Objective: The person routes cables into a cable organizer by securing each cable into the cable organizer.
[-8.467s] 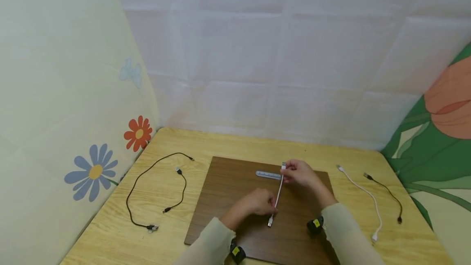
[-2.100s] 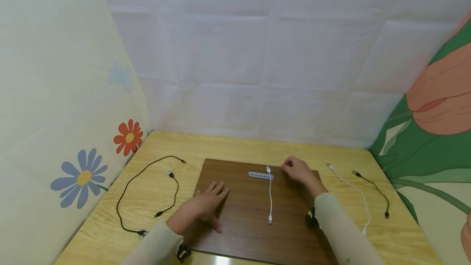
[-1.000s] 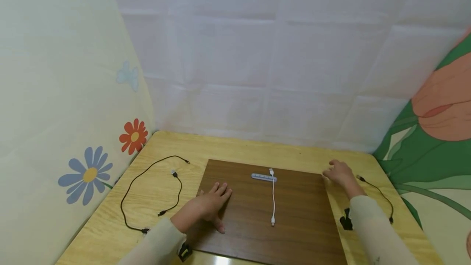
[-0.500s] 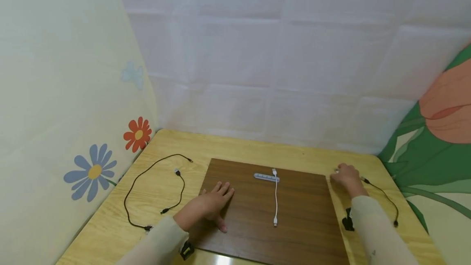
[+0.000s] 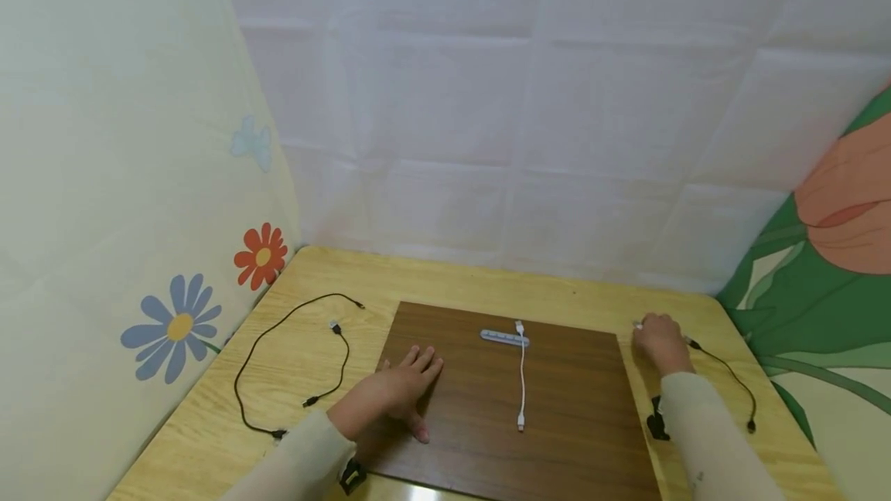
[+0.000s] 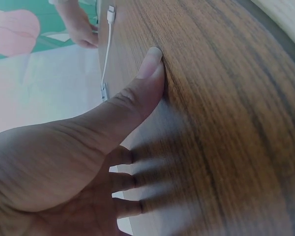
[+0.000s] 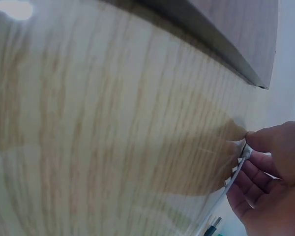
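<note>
My left hand (image 5: pixel 397 389) rests with spread fingers on the left part of a dark wooden board (image 5: pixel 571 400); its thumb (image 6: pixel 147 73) touches the board in the left wrist view. Beyond the board's right edge, my right hand (image 5: pixel 661 341) pinches one end of a longer white USB cable (image 7: pixel 220 197) between thumb and fingers, low over the table. In the head view that hand and arm hide most of this cable; only its tip (image 5: pixel 636 325) shows. A short white USB cable (image 5: pixel 522 377) lies on the board, its upper end across a blue-grey slotted strip (image 5: pixel 497 337).
Left of the board lie a long black cable (image 5: pixel 240 377) and a short black cable (image 5: pixel 346 362). Another black cable (image 5: pixel 731 373) lies right of my right hand. A white sheet (image 5: pixel 445 138) hangs behind the table (image 5: pixel 445 273).
Earlier both hands held the short white cable over the board; it has been let go there. My left hand moved to the board's left, my right hand rightward onto the longer white cable.
</note>
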A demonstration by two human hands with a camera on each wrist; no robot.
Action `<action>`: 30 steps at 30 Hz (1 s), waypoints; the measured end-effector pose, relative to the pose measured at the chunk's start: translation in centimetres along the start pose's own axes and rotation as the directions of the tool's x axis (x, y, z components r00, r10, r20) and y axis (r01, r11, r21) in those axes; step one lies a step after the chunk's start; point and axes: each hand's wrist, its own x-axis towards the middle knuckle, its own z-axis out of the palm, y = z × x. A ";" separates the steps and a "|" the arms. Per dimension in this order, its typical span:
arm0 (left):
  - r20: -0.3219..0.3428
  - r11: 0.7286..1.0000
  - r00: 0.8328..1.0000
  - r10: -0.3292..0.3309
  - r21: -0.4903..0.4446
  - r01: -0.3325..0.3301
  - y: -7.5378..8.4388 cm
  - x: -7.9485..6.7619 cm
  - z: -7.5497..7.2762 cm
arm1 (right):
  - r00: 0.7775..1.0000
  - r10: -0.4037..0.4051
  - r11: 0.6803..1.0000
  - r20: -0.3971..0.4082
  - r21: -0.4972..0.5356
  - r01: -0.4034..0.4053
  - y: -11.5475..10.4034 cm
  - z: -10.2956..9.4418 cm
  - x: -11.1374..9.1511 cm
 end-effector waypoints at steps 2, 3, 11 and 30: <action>0.004 1.000 1.000 -0.006 0.000 0.006 0.0 0.0 0.0 | 1.000 0.010 1.000 0.005 0.015 -0.010 -0.1 0.0 0.1; 0.006 1.000 1.000 -0.010 0.000 0.010 0.0 0.0 0.0 | 1.000 0.009 1.000 0.009 0.021 -0.009 -0.2 0.0 0.1; 0.030 0.999 0.999 -0.038 0.027 0.038 0.1 0.3 0.2 | 0.998 0.054 0.998 0.046 0.041 -0.055 -0.1 0.4 0.5; 0.026 0.999 0.999 -0.023 0.028 0.023 -0.1 0.5 0.2 | 0.974 -0.216 0.974 -0.070 0.053 0.220 -1.3 -5.0 -0.6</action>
